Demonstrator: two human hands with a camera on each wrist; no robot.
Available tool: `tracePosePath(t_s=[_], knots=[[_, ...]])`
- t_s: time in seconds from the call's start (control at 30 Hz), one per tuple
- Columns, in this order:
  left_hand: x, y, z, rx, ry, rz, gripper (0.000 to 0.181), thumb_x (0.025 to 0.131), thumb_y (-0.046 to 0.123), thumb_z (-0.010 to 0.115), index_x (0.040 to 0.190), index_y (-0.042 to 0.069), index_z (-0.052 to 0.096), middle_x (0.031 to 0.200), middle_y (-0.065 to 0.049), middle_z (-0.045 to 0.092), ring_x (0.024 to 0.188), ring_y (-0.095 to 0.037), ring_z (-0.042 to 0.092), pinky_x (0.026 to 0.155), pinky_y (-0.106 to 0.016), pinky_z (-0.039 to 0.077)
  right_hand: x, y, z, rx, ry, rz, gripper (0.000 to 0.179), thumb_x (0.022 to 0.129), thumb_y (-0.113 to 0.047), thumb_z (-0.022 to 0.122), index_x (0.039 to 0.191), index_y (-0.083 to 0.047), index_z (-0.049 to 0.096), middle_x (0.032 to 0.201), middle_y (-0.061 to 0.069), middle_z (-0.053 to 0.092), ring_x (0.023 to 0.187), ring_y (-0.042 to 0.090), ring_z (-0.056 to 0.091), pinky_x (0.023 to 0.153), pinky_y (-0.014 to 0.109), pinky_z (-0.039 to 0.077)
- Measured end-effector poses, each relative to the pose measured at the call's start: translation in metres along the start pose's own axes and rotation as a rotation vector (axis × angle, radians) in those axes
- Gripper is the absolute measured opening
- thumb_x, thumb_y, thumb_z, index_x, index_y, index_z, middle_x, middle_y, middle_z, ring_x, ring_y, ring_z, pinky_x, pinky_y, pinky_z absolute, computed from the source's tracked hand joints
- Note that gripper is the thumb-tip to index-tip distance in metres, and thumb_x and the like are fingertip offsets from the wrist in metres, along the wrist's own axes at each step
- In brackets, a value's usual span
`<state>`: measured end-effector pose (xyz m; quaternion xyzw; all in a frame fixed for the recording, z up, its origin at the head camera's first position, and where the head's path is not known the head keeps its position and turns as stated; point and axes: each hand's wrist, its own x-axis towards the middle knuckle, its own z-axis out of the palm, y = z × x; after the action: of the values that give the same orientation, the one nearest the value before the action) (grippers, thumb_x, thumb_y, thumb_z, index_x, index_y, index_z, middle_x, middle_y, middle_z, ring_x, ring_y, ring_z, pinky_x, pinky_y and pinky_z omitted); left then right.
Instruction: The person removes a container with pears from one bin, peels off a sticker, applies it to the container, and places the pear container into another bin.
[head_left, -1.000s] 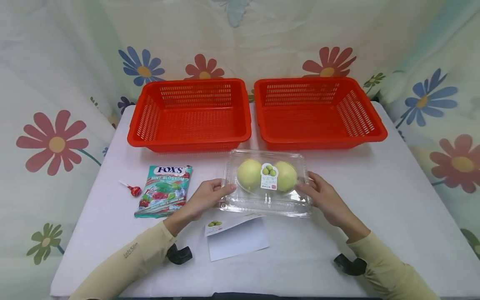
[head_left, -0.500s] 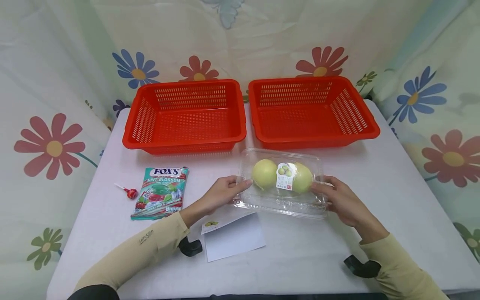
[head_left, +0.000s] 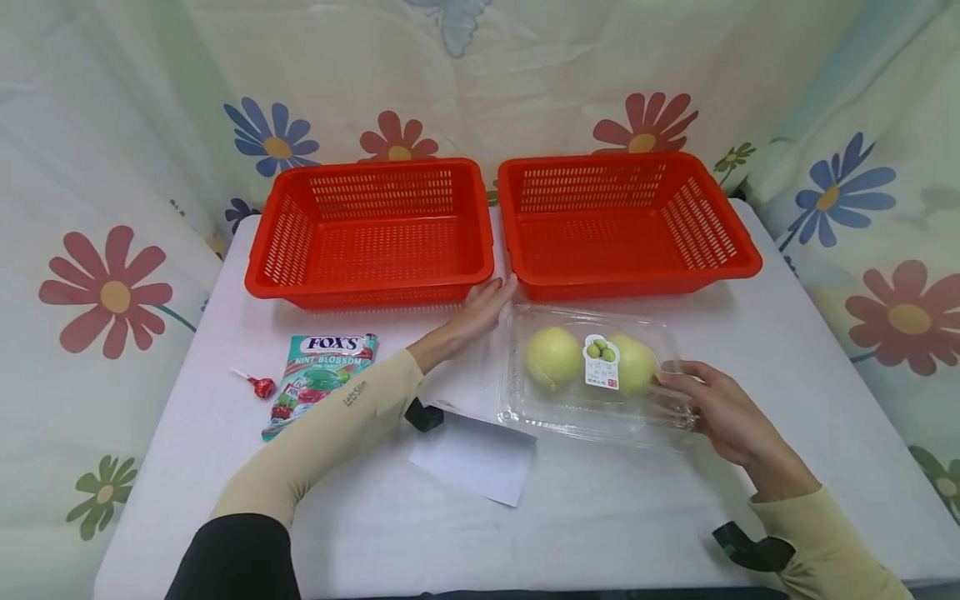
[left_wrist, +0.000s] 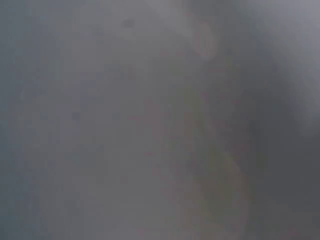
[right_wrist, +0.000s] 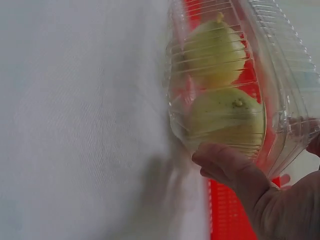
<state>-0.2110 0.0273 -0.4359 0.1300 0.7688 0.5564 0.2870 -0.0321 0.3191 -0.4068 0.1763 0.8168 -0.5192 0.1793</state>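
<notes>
A clear plastic clamshell box [head_left: 558, 417] with two pale green round fruits [head_left: 553, 358] and a white label [head_left: 602, 364] is held up over the white table. My right hand [head_left: 723, 412] grips its right edge; in the right wrist view that hand [right_wrist: 245, 185] has its fingers under the box and the fruit shows through ribbed plastic. My left hand [head_left: 480, 315] is off the box, fingers extended toward the gap between two red baskets; whether it touches a basket is unclear. Beneath the left wrist lies a folded white paper card [head_left: 476, 454]. The left wrist view is a grey blur.
A left red basket [head_left: 375, 293] and a right red basket [head_left: 637, 285] stand side by side at the back. A teal candy bag [head_left: 318, 375], partly behind the left forearm, and a red lollipop [head_left: 263, 387] lie on the left of the table [head_left: 600, 525].
The box has moved rightward in my right hand. My left hand has let go of it and reached forward toward the gap between the baskets. The paper card has turned slightly.
</notes>
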Motion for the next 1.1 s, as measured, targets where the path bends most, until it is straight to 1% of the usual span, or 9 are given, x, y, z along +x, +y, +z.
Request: tracePosePath(t_s=[0.1,0.2,0.4,0.53,0.6,0.73,0.93,1.0,1.1], knots=[[0.011,0.016,0.004,0.018,0.042,0.016,0.081,0.089,0.073,0.036,0.154,0.027,0.023,0.156,0.002,0.031,0.142,-0.023,0.028,0.115,-0.051,0.025,-0.004,0.002,-0.008,-0.006,0.002,-0.01,0.074,0.099,-0.047,0.044,0.147,0.005,0.023,0.129,0.01,0.047,0.095,0.01,0.051,0.072,0.028,0.05],[0.019,0.026,0.01,-0.021,0.05,0.054,0.072,0.09,0.07,0.04,0.15,0.033,0.03,0.145,0.005,0.046,0.131,-0.019,0.041,0.112,-0.046,0.033,-0.009,0.002,-0.018,-0.013,0.007,-0.015,0.07,0.1,-0.048,0.044,0.144,0.004,0.027,0.122,0.0,0.049,0.098,0.009,0.05,0.074,0.029,0.052],[0.028,0.035,0.016,-0.116,0.013,0.107,0.049,0.098,0.051,0.044,0.142,0.029,0.041,0.141,0.001,0.05,0.128,-0.021,0.044,0.112,-0.041,0.034,-0.02,-0.006,-0.044,-0.034,0.014,-0.05,0.06,0.101,-0.044,0.041,0.14,0.001,0.036,0.107,-0.024,0.051,0.1,0.002,0.049,0.077,0.028,0.053],[0.03,0.039,0.017,-0.182,0.011,0.133,0.044,0.1,0.042,0.045,0.14,0.025,0.043,0.138,-0.001,0.051,0.127,-0.024,0.046,0.111,-0.04,0.036,-0.028,-0.019,-0.066,0.062,-0.026,-0.094,0.032,0.103,-0.035,0.041,0.128,-0.017,0.049,0.104,-0.027,0.058,0.093,-0.003,0.058,0.076,0.027,0.056],[0.031,0.041,0.017,-0.218,0.01,0.131,0.041,0.1,0.04,0.046,0.138,0.024,0.044,0.136,0.001,0.052,0.126,-0.023,0.047,0.112,-0.04,0.037,-0.03,-0.029,-0.077,0.167,-0.055,-0.113,0.021,0.104,-0.029,0.041,0.119,-0.027,0.055,0.105,-0.023,0.062,0.093,0.0,0.062,0.075,0.027,0.058],[0.032,0.044,0.016,-0.249,0.007,0.128,0.04,0.102,0.038,0.043,0.137,0.019,0.045,0.134,-0.001,0.052,0.123,-0.022,0.047,0.112,-0.042,0.037,-0.028,-0.058,-0.101,0.29,-0.069,-0.09,0.021,0.103,-0.026,0.044,0.109,-0.035,0.062,0.104,-0.019,0.066,0.089,0.007,0.067,0.071,0.032,0.059],[0.029,0.041,0.012,-0.201,0.026,0.105,0.049,0.101,0.042,0.041,0.141,0.013,0.042,0.136,-0.006,0.05,0.12,-0.023,0.046,0.109,-0.043,0.037,-0.008,-0.108,-0.134,0.251,-0.071,-0.071,0.027,0.102,-0.034,0.044,0.101,-0.031,0.07,0.104,-0.017,0.066,0.09,0.01,0.069,0.073,0.032,0.059],[0.027,0.039,0.012,-0.2,0.029,0.098,0.049,0.101,0.042,0.042,0.141,0.015,0.041,0.135,-0.005,0.051,0.121,-0.024,0.046,0.109,-0.044,0.037,-0.001,-0.124,-0.14,0.188,-0.048,-0.026,0.025,0.1,-0.043,0.046,0.103,-0.031,0.068,0.106,-0.019,0.063,0.093,0.006,0.066,0.08,0.034,0.057],[0.024,0.037,0.013,-0.213,0.035,0.091,0.044,0.101,0.042,0.044,0.139,0.02,0.043,0.131,0.0,0.054,0.121,-0.025,0.048,0.109,-0.044,0.038,0.014,-0.143,-0.147,0.232,-0.029,0.0,0.022,0.098,-0.043,0.051,0.106,-0.028,0.065,0.104,-0.015,0.063,0.091,0.008,0.067,0.08,0.034,0.056]])
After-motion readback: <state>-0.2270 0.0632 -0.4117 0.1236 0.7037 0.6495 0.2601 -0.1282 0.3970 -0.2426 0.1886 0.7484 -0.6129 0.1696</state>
